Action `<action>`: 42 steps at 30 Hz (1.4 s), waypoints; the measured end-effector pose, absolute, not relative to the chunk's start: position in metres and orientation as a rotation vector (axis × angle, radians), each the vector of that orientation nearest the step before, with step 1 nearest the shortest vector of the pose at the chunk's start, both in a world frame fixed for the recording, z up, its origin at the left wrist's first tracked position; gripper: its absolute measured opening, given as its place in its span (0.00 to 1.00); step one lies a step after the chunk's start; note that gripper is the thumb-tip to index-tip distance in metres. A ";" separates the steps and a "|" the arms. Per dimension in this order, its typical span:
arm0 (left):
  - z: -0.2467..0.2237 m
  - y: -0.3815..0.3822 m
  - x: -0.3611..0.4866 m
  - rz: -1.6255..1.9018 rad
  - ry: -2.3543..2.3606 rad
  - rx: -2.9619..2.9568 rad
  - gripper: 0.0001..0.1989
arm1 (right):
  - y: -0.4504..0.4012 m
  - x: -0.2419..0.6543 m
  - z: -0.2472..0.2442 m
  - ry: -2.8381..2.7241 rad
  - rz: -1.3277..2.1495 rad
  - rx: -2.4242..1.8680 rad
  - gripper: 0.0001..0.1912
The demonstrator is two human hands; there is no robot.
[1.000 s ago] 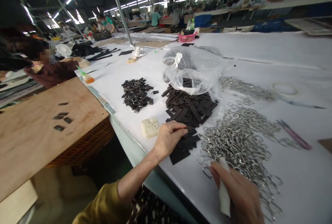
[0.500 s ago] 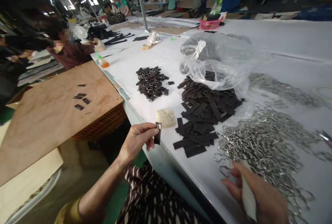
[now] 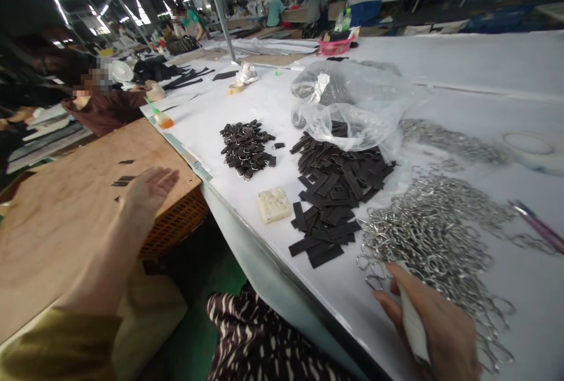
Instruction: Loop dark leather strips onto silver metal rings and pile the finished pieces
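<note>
My left hand is over the wooden board on the left, its fingers stretched out. Beside and partly behind it lie several small dark folded pieces. In my right hand is a slim tool wrapped in white, its working end hard to make out. That hand rests by a heap of silvery metal rings. Left of the rings is a pile of black strips, with a pale wax-like block next to it. Farther back sits a pile of black tabs with rings.
A clear plastic bag lies behind the strips. At right are a purple pen-like tool and a tape roll. A bottle with orange liquid stands near the table's left edge, close to a seated person. An orange crate supports the board.
My left hand has moved left from the table edge to the board, and the dark tab it pinched no longer shows in its fingers. My right hand keeps the white-wrapped tool. The view has shifted slightly.
</note>
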State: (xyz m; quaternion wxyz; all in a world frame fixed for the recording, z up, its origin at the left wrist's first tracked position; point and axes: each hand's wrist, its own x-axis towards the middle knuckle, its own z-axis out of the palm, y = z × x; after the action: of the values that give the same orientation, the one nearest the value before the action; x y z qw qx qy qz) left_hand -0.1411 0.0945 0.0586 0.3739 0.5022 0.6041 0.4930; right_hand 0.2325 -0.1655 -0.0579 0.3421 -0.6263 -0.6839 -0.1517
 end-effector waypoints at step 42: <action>-0.004 0.106 0.156 -0.284 0.995 2.888 0.15 | -0.156 0.231 -0.049 -1.834 -0.586 -1.623 0.16</action>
State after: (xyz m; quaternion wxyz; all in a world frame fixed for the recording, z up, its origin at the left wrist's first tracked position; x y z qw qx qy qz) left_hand 0.1560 0.1062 -0.0039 0.0369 0.9408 0.3240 -0.0925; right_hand 0.2307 -0.1561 -0.0489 0.3068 -0.6135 -0.6931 -0.2215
